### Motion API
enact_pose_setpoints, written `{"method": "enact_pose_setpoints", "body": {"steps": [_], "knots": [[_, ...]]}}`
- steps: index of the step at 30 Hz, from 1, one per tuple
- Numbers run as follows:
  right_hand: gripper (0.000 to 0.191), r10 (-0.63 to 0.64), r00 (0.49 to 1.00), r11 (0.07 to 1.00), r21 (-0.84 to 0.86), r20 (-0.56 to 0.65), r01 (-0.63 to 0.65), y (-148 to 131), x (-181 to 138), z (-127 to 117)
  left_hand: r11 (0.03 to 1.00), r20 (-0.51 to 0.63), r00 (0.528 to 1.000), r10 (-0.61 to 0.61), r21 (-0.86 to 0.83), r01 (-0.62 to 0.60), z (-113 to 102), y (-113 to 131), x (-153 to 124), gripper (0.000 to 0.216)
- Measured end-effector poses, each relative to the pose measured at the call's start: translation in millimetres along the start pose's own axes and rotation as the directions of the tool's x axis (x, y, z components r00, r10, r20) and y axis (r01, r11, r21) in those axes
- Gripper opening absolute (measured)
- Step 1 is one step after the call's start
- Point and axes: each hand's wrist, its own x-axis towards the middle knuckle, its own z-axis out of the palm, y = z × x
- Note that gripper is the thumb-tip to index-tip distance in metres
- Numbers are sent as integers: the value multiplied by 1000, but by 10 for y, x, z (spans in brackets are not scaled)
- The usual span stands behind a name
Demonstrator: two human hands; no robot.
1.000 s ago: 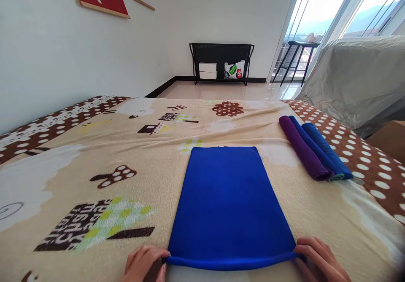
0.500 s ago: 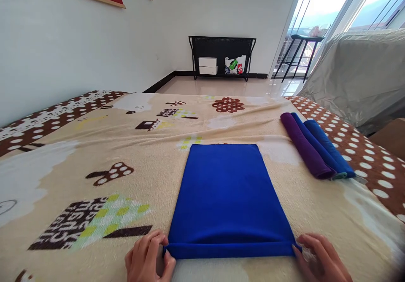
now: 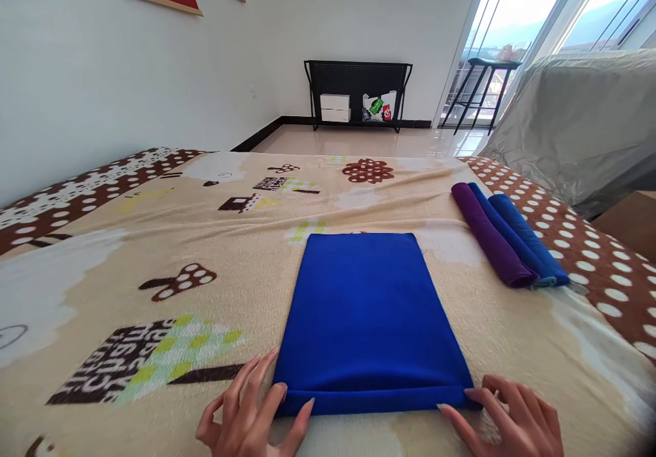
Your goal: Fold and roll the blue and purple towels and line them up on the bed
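A blue cloth (image 3: 366,307) lies flat in front of me, its near edge turned over into a narrow fold. At the left end of this fold is my left hand (image 3: 251,409), fingers spread, with the index fingertip and thumb touching the cloth apart from each other. My right hand (image 3: 512,416) is at the right end, its index fingertip on the corner and its thumb against the near edge of the fold, a gap between them. Neither hand grips the cloth.
Rolled cloths, one purple (image 3: 492,235) and two blue (image 3: 527,238), lie to the right on the patterned blanket (image 3: 246,259). Beyond the bed stand a black rack (image 3: 359,78) and a black stool (image 3: 482,88). A grey cover (image 3: 589,115) drapes something at the right.
Both hands have loosened from pinching the fold's corners. Their fingers have spread, and the thumbs have moved inward along the fold. The cloth has stayed nearly in place.
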Motion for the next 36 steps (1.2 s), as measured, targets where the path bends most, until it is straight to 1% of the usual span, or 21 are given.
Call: {"method": "enact_pose_setpoints", "body": {"steps": [3,5,6,7,9,11,12,13,14,16,18,19,21,23,25,27,29,31,34,36], "knots": [[36,98,995,994,-55,-6,-98,-208,2,76,998,-18,999,42,54,-41,17,3,-2,17],[24,123,992,992,-29,-10,-123,-343,-8,121,995,-22,997,79,62,-78,39,44,-34,10],[16,102,995,995,4,-9,-102,-396,-14,141,992,-34,993,111,57,-109,61,93,-53,6],[14,51,999,997,51,-5,-50,-434,-17,159,988,-53,987,149,44,-147,94,162,-72,11],[27,-99,995,983,157,8,97,-457,-10,186,966,-117,961,252,-20,-256,191,354,-97,25],[33,-205,979,952,232,7,198,-421,8,196,911,-213,903,373,-99,-400,310,575,-98,30],[32,-220,976,946,247,3,212,-394,16,194,876,-245,870,428,-124,-465,365,677,-90,29],[32,-215,977,945,252,3,208,-370,19,191,849,-250,847,469,-136,-510,411,762,-79,28],[32,-206,979,947,254,7,197,-358,16,189,834,-236,836,495,-139,-534,446,826,-67,29],[32,-178,984,952,256,13,169,-394,0,196,834,-190,838,512,-125,-538,477,884,-50,32],[33,-138,990,955,260,-29,141,-531,-5,230,830,-141,838,527,-124,-543,473,862,-56,36],[33,-146,988,951,267,-55,155,-632,10,257,823,-128,834,538,-138,-552,466,834,-68,36],[34,-233,967,924,285,-104,254,-858,88,313,814,-94,838,538,-201,-545,456,773,-106,34],[38,-361,926,878,293,-112,378,-1035,214,350,806,-84,850,520,-279,-521,453,731,-140,32],[39,-436,895,849,287,-90,442,-1091,335,353,802,-92,863,496,-333,-497,445,712,-137,31],[40,-480,877,841,267,-35,471,-1005,399,326,784,-71,847,527,-343,-517,411,692,-80,30],[45,-512,858,838,235,30,492,-817,386,277,768,-12,810,586,-310,-560,339,632,14,30],[51,-512,854,849,211,92,485,-588,319,213,766,55,784,618,-265,-586,237,509,102,33],[70,-476,861,873,210,176,440,-268,188,102,802,131,799,587,-227,-552,65,228,147,38],[77,-460,860,884,209,221,419,-96,114,34,819,183,802,568,-223,-529,-37,18,112,39]]}}
